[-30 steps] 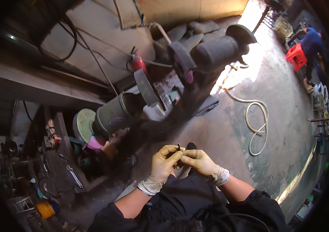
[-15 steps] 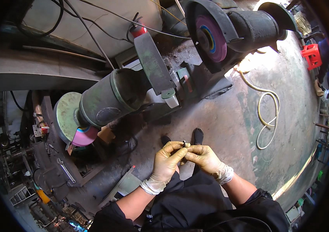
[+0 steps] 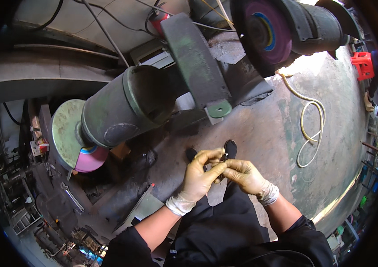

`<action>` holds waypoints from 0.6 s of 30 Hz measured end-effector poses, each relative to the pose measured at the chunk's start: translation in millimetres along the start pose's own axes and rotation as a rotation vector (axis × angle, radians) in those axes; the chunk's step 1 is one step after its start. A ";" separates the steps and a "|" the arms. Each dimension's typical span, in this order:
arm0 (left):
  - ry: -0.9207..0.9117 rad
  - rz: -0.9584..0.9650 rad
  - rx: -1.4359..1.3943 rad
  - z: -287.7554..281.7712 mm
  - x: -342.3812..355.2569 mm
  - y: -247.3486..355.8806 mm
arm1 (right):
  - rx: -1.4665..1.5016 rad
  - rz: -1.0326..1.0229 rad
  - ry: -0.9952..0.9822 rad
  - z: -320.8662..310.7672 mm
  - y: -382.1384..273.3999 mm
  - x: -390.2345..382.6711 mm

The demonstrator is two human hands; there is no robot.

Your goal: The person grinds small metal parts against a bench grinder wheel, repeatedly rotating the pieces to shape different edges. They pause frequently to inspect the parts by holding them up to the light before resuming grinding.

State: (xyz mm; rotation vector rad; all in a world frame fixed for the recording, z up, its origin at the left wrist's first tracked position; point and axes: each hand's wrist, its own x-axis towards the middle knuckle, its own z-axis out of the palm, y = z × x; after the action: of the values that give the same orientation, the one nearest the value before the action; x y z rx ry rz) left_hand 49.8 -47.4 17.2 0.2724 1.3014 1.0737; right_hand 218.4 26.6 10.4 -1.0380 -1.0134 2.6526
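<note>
Both my hands wear thin, yellow-stained gloves with pale cuffs and meet above my shoes. A small dark piece with a shiny end pokes up between the fingertips; most of it is hidden, so its kind cannot be made out. My left hand is closed in a pinch around it from one side. From the other side my right hand pinches at the same spot, thumb and fingers pressed together. Ahead stands a bench grinder with a pink wheel under a green guard on the left.
A second grinder's pink-purple wheel sits at the upper right. Between them rises a dark green metal cover. A pale hose lies looped on the floor near a red stool. At left, a wrench rests among machine parts.
The grinders look larger and nearer as my view has shifted forward. Both hands sit slightly farther right and higher in view, still pinching the small piece together.
</note>
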 end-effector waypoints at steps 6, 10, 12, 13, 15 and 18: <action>0.071 0.222 0.370 -20.5 44.3 -20.7 | -0.153 -0.102 0.211 -5.5 3.4 19.7; 0.099 0.509 0.578 -30.4 81.7 -23.2 | -0.229 -0.217 0.339 -7.5 4.0 35.7; 0.023 0.442 0.616 -31.5 89.0 -2.3 | -0.236 -0.234 0.416 -11.9 9.2 43.0; -0.002 0.419 0.596 -33.1 92.0 0.3 | -0.229 -0.249 0.449 -12.5 5.8 47.4; -0.051 0.369 0.554 -35.8 97.0 4.6 | -0.260 -0.323 0.474 -9.6 2.4 51.8; -0.105 0.235 0.575 -40.2 101.3 12.0 | -0.353 -0.473 0.494 -9.0 0.9 56.9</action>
State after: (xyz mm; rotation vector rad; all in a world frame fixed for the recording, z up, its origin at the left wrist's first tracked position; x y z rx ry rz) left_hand -1.9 20.3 -51.8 0.9191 1.4873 0.8418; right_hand 181.1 49.8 -27.0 -1.2388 -1.4109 1.7659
